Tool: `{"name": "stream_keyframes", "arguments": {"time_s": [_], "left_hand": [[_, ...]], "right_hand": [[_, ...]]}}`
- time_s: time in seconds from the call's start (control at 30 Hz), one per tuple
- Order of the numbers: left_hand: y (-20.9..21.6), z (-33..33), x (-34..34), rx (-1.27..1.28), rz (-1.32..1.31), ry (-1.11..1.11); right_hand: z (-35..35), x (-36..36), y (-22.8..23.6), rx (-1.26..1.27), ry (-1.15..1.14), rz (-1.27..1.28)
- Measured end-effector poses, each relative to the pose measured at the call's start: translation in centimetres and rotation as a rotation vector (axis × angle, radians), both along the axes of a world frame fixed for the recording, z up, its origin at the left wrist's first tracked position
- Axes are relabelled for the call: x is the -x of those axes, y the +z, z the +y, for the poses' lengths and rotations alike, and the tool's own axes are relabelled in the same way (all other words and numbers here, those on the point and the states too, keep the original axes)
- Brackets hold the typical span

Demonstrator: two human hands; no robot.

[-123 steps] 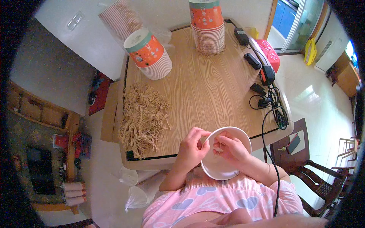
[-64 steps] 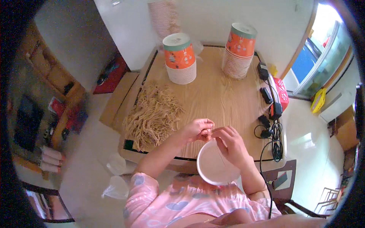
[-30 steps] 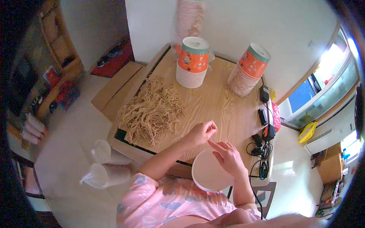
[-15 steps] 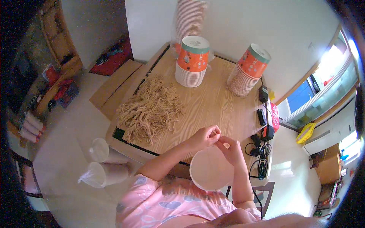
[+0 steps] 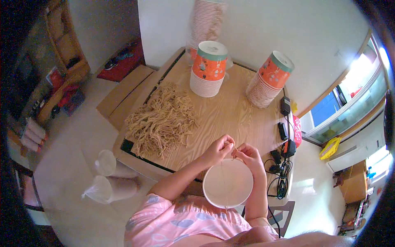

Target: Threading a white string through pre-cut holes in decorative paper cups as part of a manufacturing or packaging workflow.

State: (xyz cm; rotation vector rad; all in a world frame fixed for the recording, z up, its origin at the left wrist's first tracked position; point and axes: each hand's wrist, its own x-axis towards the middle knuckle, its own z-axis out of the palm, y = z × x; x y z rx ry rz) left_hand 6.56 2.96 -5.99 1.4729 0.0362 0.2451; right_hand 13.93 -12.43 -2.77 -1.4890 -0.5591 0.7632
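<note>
Both hands, left hand [image 5: 217, 150] and right hand [image 5: 248, 156], pinch what looks like thin, limp string [image 5: 224, 181] over the light, stiff bowl [image 5: 227, 183].

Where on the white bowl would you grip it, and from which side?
Probably the near rim of the white bowl, from the person's side. It sits open side up at the table edge, with both hands and a thin string over its far rim. Fingers could pinch the thin wall.

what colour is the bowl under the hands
White, plain inside; the bowl shows in the head view.
</note>
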Motion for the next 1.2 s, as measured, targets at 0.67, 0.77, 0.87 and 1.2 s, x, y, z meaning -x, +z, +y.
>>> {"name": "stream_keyframes", "arguments": {"time_s": [0.67,0.77,0.87,1.2], "left_hand": [[0.5,-0.5,0.1,-0.198,-0.033,0.153],[0.8,-0.1,0.2,-0.119,0.067,0.053],[0.8,0.0,-0.1,-0.034,0.110,-0.016],[1.6,-0.2,-0.2,0.140,0.126,-0.021]], "right_hand": [[0.3,-0.5,-0.7,-0.011,-0.044,-0.143],[0.3,-0.4,-0.5,-0.001,-0.049,-0.139],[0.5,-0.1,-0.2,-0.018,-0.059,-0.141],[0.2,-0.1,-0.3,-0.050,-0.084,-0.146]]}}
